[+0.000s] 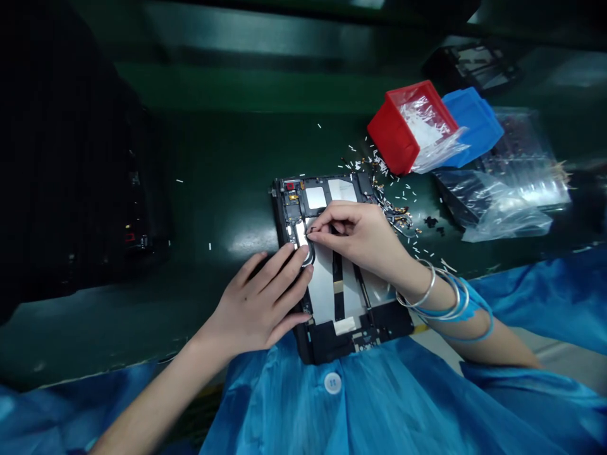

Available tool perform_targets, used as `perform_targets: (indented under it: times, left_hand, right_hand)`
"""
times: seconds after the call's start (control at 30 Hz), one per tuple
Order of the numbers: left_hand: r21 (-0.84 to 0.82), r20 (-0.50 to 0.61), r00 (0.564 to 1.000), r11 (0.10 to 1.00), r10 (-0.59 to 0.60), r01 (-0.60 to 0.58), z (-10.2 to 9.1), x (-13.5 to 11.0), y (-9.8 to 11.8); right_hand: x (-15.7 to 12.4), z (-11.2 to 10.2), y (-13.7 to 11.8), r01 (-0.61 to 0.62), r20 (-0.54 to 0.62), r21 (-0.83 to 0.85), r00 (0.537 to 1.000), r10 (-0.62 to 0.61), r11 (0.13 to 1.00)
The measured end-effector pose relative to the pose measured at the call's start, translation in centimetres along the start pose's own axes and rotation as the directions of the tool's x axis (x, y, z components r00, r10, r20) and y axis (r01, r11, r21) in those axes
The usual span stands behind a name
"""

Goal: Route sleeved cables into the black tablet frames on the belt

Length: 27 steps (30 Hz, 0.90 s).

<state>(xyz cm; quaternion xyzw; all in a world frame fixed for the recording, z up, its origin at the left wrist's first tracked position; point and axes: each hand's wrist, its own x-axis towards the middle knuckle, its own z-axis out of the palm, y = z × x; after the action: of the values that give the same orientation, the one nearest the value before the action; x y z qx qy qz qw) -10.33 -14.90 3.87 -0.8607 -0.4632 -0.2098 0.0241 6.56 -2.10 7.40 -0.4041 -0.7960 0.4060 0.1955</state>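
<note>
An opened tablet back, black-framed with silver plates and ribbon cables, lies at the near edge of the green bench. My left hand rests flat on its left side, fingers stretched out and pressing near a round part. My right hand hovers over the upper half, thumb and forefinger pinched on a tiny dark part at the tablet's left inner area. Several bangles circle my right wrist.
A red bin lined with plastic film and a blue bin stand at the back right. Clear plastic bags lie beside them. Small white bits and tiny connectors are scattered right of the tablet. Dark stacked trays fill the left.
</note>
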Motion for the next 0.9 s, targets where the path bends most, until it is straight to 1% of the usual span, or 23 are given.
perform_targets:
  times: [0.13,0.3,0.4,0.5,0.6,0.7,0.8,0.9]
  left_hand:
    - [-0.066,0.001,1.0,0.998,0.02,-0.02,0.3,0.0,-0.1]
    - [-0.085,0.017,1.0,0.996,0.024,-0.022,0.2,0.2,-0.1]
    - [-0.104,0.017,1.0,0.994,0.019,-0.017,0.0,0.4,0.0]
    - [-0.118,0.018,1.0,0.993,0.019,-0.017,-0.1,0.6,-0.1]
    - [-0.128,0.016,1.0,0.992,0.019,-0.017,-0.2,0.7,-0.1]
    - [-0.133,0.016,1.0,0.991,0.018,-0.016,-0.3,0.7,-0.1]
    - [-0.141,0.012,1.0,0.99,0.015,-0.013,-0.4,1.1,0.0]
    - [-0.119,-0.01,1.0,0.993,-0.014,0.013,-0.5,2.1,0.0]
  right_hand:
    - [0.0,0.0,0.0,0.019,0.002,-0.034,1.0,-0.019,0.999]
    - [-0.1,0.1,0.0,0.019,0.001,-0.043,1.0,-0.019,0.999]
    - [0.0,0.2,0.2,0.041,0.006,-0.043,0.999,-0.041,0.998]
    - [0.1,0.2,0.3,0.055,-0.015,-0.023,0.998,-0.055,0.998]
    - [0.3,0.1,0.4,0.037,-0.039,0.009,0.999,-0.036,0.999]
    - [0.5,0.2,0.4,0.012,-0.039,0.017,0.999,-0.012,1.0]
    - [0.6,0.5,0.3,0.012,-0.044,-0.009,0.999,-0.013,1.0]
    - [0.6,0.5,-0.1,0.033,-0.076,-0.071,0.996,-0.039,0.997]
